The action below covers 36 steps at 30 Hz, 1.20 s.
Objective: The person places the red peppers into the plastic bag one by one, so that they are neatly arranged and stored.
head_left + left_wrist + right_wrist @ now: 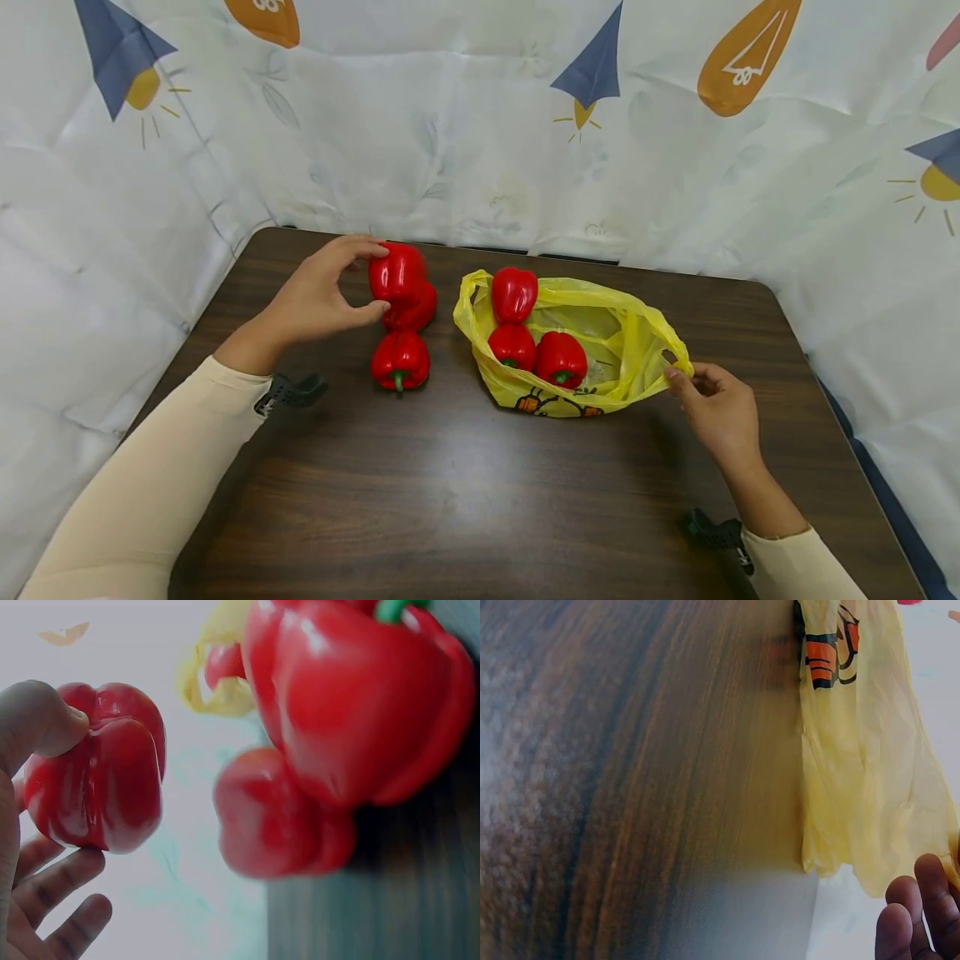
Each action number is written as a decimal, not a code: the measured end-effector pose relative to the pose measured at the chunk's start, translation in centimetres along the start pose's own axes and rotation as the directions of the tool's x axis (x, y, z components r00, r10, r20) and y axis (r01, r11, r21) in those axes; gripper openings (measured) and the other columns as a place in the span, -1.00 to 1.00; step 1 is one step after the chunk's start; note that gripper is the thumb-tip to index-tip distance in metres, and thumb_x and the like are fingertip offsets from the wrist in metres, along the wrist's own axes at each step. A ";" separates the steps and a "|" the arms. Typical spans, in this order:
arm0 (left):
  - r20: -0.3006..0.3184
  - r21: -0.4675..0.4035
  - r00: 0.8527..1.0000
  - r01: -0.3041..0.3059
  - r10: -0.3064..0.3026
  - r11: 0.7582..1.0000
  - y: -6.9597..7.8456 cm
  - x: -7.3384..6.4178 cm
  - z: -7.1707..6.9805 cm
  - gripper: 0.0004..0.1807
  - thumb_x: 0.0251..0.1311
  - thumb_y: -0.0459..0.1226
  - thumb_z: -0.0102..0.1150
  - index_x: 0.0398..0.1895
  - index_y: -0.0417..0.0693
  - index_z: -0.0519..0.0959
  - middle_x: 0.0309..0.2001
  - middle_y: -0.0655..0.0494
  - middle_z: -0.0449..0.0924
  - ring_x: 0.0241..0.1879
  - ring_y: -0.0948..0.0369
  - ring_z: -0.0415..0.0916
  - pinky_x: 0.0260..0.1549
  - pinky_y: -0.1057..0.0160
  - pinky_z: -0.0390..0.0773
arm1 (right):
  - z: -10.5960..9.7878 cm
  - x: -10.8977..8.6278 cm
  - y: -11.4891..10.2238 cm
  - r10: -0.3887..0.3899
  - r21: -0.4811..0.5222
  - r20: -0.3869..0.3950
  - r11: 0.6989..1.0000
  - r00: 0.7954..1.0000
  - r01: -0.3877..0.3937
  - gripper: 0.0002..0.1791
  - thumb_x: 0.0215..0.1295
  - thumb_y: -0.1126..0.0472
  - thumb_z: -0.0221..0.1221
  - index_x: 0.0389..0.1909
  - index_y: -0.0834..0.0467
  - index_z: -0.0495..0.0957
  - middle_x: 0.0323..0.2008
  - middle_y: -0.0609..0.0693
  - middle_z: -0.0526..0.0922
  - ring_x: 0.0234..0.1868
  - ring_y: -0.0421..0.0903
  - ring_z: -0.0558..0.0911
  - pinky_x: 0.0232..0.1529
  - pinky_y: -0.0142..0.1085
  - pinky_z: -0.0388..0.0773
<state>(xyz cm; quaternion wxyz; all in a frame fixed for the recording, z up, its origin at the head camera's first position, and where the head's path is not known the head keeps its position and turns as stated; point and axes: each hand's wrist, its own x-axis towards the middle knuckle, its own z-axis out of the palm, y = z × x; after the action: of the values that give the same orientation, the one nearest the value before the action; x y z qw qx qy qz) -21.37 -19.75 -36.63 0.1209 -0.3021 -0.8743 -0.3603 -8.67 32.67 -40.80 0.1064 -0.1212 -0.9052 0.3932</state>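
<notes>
My left hand (318,292) pinches a red bell pepper (395,271) between thumb and fingers; in the left wrist view this pepper (112,776) shows its lobed underside. Two more red bell peppers, one partly hidden (417,310) behind the others and one with a green stem (401,360), sit on the table just beside it. With thumb and fingers my right hand (720,412) grips the right edge of a yellow plastic bag (645,342), whose mouth gapes wide. Red bell peppers (561,360) are gathered at the bag's left side, one of them standing high near the rim.
Everything stands on a dark wood-grain table (450,500). A white patterned curtain (420,125) hangs behind the far edge and along both sides. Dark straps (296,392) are worn at both wrists.
</notes>
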 end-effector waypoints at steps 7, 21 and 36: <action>0.046 -0.032 0.998 -0.041 0.042 0.999 2.2 1.6 1.1 -0.31 -0.02 -0.30 0.55 0.24 -0.09 0.51 0.32 0.03 0.43 0.22 0.09 0.40 0.10 -0.02 0.48 | -0.1 -0.1 -0.2 -0.005 0.012 0.003 1.000 1.000 0.005 -0.50 0.40 -0.12 0.28 -0.01 0.27 0.68 -0.26 0.15 0.77 -0.41 -0.09 0.73 -0.49 -0.42 0.61; 0.109 -0.100 0.982 -0.145 0.156 0.984 5.7 4.9 5.2 -0.33 0.04 -0.24 0.55 0.25 -0.11 0.51 0.35 0.01 0.41 0.27 0.09 0.40 0.15 0.00 0.53 | 0.0 0.1 -0.2 -0.016 0.022 0.013 1.000 1.000 0.016 -0.50 0.41 -0.12 0.27 -0.01 0.28 0.67 -0.26 0.15 0.76 -0.40 -0.19 0.72 -0.45 -0.44 0.62; 0.180 -0.149 0.971 -0.130 0.156 0.980 7.3 7.1 9.3 -0.35 0.06 -0.16 0.52 0.24 -0.06 0.51 0.29 0.08 0.47 0.26 0.16 0.41 0.13 0.00 0.57 | 0.1 0.0 -0.2 -0.028 0.007 0.002 1.000 1.000 0.028 -0.53 0.40 -0.10 0.28 -0.04 0.27 0.68 -0.31 0.10 0.77 -0.43 -0.10 0.72 -0.50 -0.42 0.61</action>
<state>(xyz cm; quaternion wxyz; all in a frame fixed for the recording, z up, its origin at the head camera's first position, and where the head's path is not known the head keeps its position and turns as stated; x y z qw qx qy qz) -22.44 -5.98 -36.13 0.0413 -0.4050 -0.8311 -0.3789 -8.72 32.43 -40.71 0.1116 -0.1076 -0.9056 0.3948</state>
